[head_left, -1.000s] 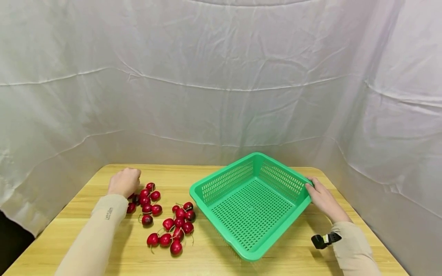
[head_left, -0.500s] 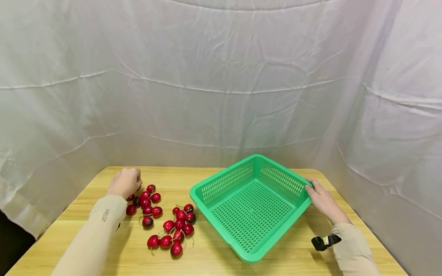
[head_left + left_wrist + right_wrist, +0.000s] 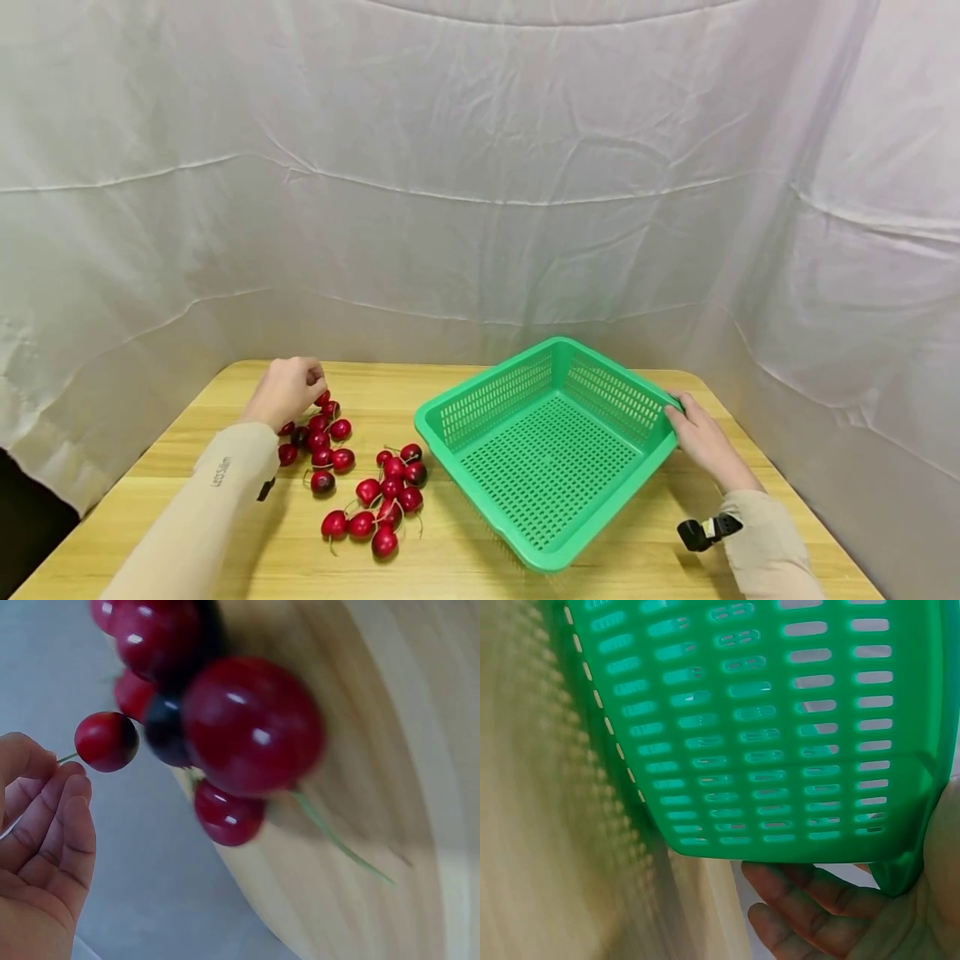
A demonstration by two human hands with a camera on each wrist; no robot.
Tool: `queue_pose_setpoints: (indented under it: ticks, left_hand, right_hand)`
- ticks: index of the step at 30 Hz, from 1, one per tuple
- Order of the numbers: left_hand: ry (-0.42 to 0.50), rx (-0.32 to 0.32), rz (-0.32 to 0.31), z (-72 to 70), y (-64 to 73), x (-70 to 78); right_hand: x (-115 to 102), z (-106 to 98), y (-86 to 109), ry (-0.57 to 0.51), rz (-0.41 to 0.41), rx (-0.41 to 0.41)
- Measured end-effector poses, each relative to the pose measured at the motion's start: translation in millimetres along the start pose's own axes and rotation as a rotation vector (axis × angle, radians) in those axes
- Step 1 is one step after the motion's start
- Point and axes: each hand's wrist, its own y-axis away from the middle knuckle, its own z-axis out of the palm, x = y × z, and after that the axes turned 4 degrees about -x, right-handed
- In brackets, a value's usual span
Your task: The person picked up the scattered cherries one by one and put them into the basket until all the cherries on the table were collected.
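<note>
My left hand (image 3: 287, 390) pinches the thin green stem of one cherry (image 3: 106, 742) between thumb and fingertips. That cherry hangs at the far end of the left cluster of cherries (image 3: 318, 440), dark red with some near-black sides. A second cluster of cherries (image 3: 390, 487) lies on the table between the left cluster and the basket. My right hand (image 3: 705, 440) grips the right corner of a green plastic basket (image 3: 483, 515), thumb over the rim and fingers underneath. The basket is tilted, with its slotted wall (image 3: 772, 761) close in the right wrist view. No cherries show inside it.
The light wooden table (image 3: 247, 387) has rounded far corners. White curtain cloth (image 3: 480, 250) hangs behind it and along both sides. A black device (image 3: 708, 530) is strapped at the right wrist.
My left hand has lifted and moved a little right, with a cherry now showing below its fingertips. My right hand and the basket stay almost still.
</note>
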Motion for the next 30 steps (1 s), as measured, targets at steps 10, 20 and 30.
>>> queue_pose_setpoints:
  ticks: [10, 20, 30]
  left_hand:
    - [0.069, 0.068, 0.109, -9.7, 1.2, 36.8]
    - [0.109, 0.113, 0.228, -12.7, 5.7, 79.2]
    - [0.117, 0.103, 0.357, -18.2, 17.4, 128.2]
  right_hand:
    - [1.0, 2.0, -0.7, 0.015, -0.005, 0.023]
    - [-0.2, 2.0, 5.8, -0.125, 0.082, 0.011]
    - [-4.7, 3.8, 23.7, -0.196, 0.064, -0.022]
